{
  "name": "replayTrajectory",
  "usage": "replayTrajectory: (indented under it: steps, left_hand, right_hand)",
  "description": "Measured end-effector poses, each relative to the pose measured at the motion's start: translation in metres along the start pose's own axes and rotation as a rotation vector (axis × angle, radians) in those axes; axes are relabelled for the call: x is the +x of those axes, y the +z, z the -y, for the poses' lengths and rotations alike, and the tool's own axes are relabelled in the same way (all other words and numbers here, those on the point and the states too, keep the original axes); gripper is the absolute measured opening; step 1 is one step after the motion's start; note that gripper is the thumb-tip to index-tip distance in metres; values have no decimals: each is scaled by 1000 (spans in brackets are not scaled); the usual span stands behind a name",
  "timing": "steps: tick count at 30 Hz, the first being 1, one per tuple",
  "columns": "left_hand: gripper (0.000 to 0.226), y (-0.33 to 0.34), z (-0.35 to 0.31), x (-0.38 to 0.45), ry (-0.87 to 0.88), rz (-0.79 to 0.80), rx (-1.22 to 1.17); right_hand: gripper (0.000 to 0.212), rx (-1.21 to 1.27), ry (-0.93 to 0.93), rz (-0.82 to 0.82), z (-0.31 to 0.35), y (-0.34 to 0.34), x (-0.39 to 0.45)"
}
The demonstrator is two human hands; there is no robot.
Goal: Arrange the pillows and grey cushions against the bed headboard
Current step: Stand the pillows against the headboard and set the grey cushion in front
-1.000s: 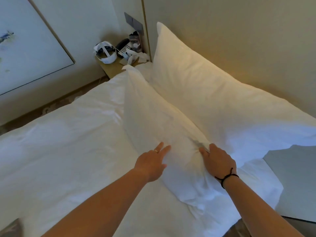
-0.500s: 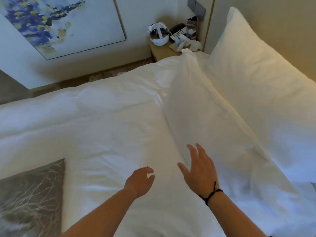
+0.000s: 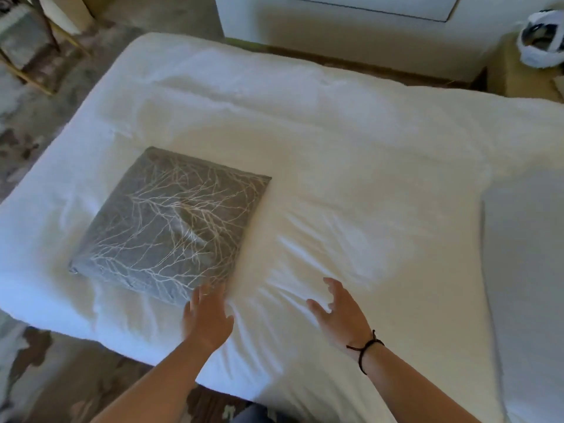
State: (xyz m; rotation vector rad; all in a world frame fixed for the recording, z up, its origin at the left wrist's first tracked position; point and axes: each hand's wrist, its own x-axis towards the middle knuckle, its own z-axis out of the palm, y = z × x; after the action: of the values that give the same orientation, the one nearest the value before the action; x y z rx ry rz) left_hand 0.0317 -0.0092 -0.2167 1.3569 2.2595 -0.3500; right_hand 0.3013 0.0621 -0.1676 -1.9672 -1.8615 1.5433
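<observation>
A square grey cushion (image 3: 174, 227) with a pale branch pattern lies flat on the white bed (image 3: 351, 154), left of centre. My left hand (image 3: 207, 319) hovers at the cushion's near right corner, fingers spread, holding nothing; its fingertips are blurred and reach the cushion's edge. My right hand (image 3: 340, 315), with a dark cord at the wrist, is open above the bare duvet to the right of the cushion. A white pillow (image 3: 525, 276) fills the right edge of the view. The headboard is out of view.
A wooden bedside table (image 3: 518, 74) at the far right carries a white headset (image 3: 541, 41). A framed picture leans on the wall beyond the bed. A chair (image 3: 27, 47) stands at the top left on patterned carpet (image 3: 27, 123).
My view has swung left from the pillows to the grey cushion. Both hands let go of the white pillow and moved left, the left one reaching the cushion's corner.
</observation>
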Motion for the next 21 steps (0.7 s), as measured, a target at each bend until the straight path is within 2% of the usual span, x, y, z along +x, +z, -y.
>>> replayTrajectory:
  steps: [5, 9, 13, 17, 21]
  left_hand:
    - [90, 26, 72, 29, 162, 26, 328]
    - [93, 34, 98, 51, 305, -27, 429]
    - [89, 33, 109, 69, 365, -124, 409]
    - [95, 37, 115, 73, 404, -183, 298]
    - [102, 37, 125, 68, 375, -261, 184]
  right_hand:
    - [70, -27, 38, 172, 60, 90, 29]
    - [69, 21, 140, 240, 80, 139, 39]
    - [65, 86, 254, 211, 90, 164, 57]
    - [66, 146, 334, 162, 104, 187, 86]
    - [63, 388, 443, 125, 122, 230, 111]
